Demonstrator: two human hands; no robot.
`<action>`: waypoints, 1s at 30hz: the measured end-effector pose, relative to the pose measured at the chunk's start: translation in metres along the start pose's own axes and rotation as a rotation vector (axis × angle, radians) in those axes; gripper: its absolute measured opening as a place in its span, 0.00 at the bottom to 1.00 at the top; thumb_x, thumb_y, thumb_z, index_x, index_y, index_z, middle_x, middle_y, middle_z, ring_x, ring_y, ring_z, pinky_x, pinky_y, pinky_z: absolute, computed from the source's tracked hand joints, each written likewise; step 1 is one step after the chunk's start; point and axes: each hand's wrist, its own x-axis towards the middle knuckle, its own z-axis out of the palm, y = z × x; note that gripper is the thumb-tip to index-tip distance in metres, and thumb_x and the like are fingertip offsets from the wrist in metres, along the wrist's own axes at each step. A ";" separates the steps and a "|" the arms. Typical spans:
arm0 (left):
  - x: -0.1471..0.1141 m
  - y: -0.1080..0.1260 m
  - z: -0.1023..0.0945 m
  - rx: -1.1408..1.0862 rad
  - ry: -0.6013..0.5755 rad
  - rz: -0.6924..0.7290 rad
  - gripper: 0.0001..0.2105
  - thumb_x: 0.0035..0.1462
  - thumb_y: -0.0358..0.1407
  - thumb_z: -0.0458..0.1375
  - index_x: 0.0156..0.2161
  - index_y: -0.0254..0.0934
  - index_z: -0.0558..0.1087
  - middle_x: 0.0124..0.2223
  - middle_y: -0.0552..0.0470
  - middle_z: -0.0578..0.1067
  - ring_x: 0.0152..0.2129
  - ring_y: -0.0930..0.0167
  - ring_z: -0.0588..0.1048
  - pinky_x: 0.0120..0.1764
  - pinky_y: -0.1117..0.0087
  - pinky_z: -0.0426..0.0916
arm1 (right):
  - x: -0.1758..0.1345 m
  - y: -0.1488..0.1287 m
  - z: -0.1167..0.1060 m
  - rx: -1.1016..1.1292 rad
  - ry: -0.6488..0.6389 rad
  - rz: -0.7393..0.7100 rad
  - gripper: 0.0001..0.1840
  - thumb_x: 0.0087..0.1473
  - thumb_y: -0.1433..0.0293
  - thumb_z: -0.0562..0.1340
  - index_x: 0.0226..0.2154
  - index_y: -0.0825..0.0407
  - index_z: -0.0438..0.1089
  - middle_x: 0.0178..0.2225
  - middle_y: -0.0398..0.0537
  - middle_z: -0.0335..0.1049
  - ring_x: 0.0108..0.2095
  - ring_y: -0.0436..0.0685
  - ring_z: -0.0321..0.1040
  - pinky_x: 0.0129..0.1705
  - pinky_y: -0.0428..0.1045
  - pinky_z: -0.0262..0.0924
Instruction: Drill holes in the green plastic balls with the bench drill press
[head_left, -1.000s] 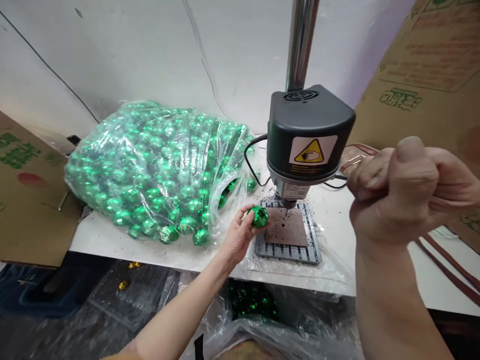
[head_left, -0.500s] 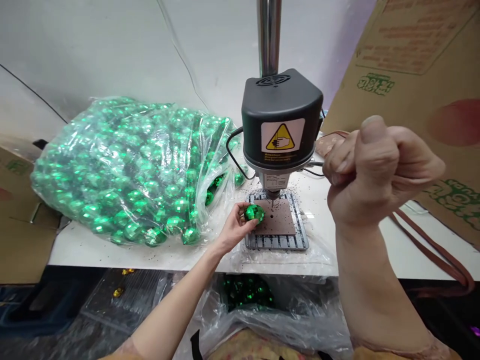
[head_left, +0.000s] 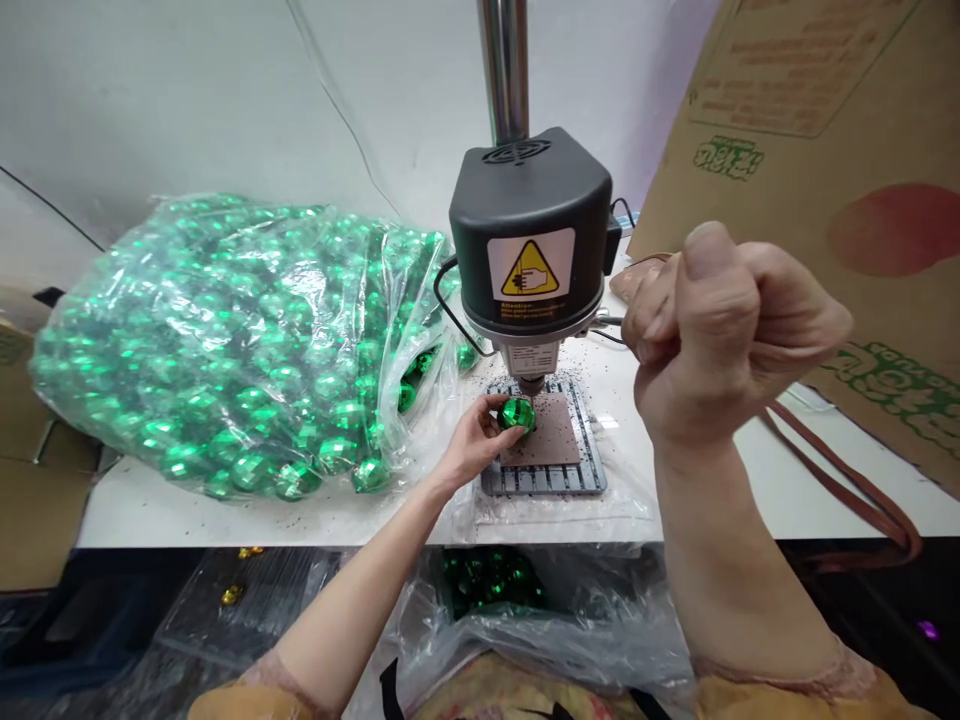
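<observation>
In the head view, my left hand (head_left: pixel 480 438) is closed around a green faceted ball (head_left: pixel 517 415), fingers behind and thumb in front. The ball is just below the chuck (head_left: pixel 532 384) of a black bench drill press (head_left: pixel 531 235); whether the bit touches it I cannot tell. Under the ball lies a brown square board (head_left: pixel 555 440) on the slotted grey base plate (head_left: pixel 544 484). My right hand (head_left: pixel 739 330) is raised in a fist to the right of the drill head. Anything inside that fist is hidden.
A large clear bag of green balls (head_left: pixel 225 350) fills the table's left side. Cardboard boxes (head_left: pixel 795 180) stand at both sides. A brown strap (head_left: pixel 847 490) hangs over the front edge. Below it, an open plastic bag (head_left: pixel 585 640) holds more green balls. Dark shavings surround the base.
My left hand has brought the ball right and back, closer beneath the chuck. The right fist keeps its shape beside the drill head. The whole view has shifted slightly.
</observation>
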 end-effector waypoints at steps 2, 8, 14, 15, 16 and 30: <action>0.000 0.002 0.004 -0.002 0.006 -0.001 0.34 0.45 0.51 0.83 0.55 0.38 0.83 0.30 0.59 0.75 0.25 0.73 0.67 0.29 0.70 0.60 | 0.000 0.000 0.000 0.001 -0.004 -0.006 0.32 0.75 0.59 0.68 0.21 0.48 0.59 0.19 0.35 0.51 0.19 0.47 0.53 0.27 0.54 0.50; -0.004 0.003 0.014 0.044 0.044 0.030 0.30 0.46 0.45 0.82 0.54 0.37 0.84 0.27 0.61 0.72 0.25 0.72 0.69 0.28 0.71 0.60 | 0.001 -0.002 0.002 -0.001 -0.005 -0.002 0.31 0.76 0.59 0.67 0.22 0.48 0.60 0.19 0.35 0.50 0.19 0.47 0.51 0.27 0.54 0.50; -0.003 -0.006 0.026 0.229 0.145 0.173 0.25 0.47 0.37 0.83 0.51 0.41 0.87 0.42 0.52 0.84 0.38 0.65 0.81 0.40 0.66 0.76 | 0.008 -0.005 0.010 -0.015 -0.001 0.024 0.29 0.76 0.62 0.65 0.23 0.47 0.58 0.20 0.36 0.53 0.20 0.48 0.50 0.26 0.53 0.50; -0.002 -0.009 0.028 0.241 0.163 0.191 0.25 0.47 0.36 0.84 0.52 0.42 0.87 0.45 0.50 0.85 0.42 0.62 0.83 0.44 0.64 0.79 | 0.009 -0.006 0.011 -0.020 0.001 0.032 0.29 0.76 0.62 0.65 0.23 0.47 0.58 0.20 0.36 0.54 0.20 0.48 0.50 0.26 0.53 0.50; -0.001 -0.012 0.029 0.245 0.170 0.202 0.25 0.48 0.36 0.84 0.53 0.42 0.87 0.48 0.48 0.87 0.46 0.59 0.84 0.49 0.61 0.80 | 0.011 -0.006 0.011 -0.029 0.005 0.037 0.29 0.76 0.62 0.65 0.23 0.48 0.59 0.21 0.36 0.54 0.20 0.47 0.50 0.27 0.53 0.50; 0.000 -0.036 0.033 0.185 0.067 0.257 0.29 0.55 0.41 0.84 0.60 0.43 0.82 0.57 0.44 0.88 0.54 0.54 0.86 0.60 0.52 0.81 | 0.008 -0.004 0.002 -0.063 -0.026 0.049 0.31 0.75 0.61 0.67 0.21 0.48 0.60 0.19 0.36 0.50 0.19 0.47 0.50 0.26 0.55 0.50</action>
